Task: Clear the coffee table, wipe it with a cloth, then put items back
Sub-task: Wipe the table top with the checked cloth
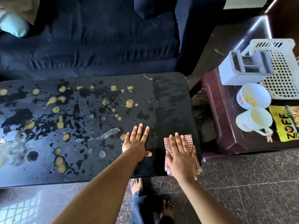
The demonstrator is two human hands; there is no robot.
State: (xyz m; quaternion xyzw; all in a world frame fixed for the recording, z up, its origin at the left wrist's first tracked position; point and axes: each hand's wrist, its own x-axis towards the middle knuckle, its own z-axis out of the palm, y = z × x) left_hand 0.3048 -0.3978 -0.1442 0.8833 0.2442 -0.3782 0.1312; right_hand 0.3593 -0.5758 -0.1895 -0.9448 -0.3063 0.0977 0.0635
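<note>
At the right end of the coffee table (169, 97), the right hand (181, 156) lies flat on a red-checked cloth (189, 141), its straight fingers pressing it to the dark top near the front corner. Just beside it the left hand (137, 143) rests palm-down on the table, fingers spread, holding nothing. Yellow splatters (129, 103) dot the table's middle and left.

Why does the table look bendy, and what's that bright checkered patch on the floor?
Head view: the wide-angle lens bows the edge of the coffee table; the bright patch on the floor is reflected light, probably from a window.
</note>
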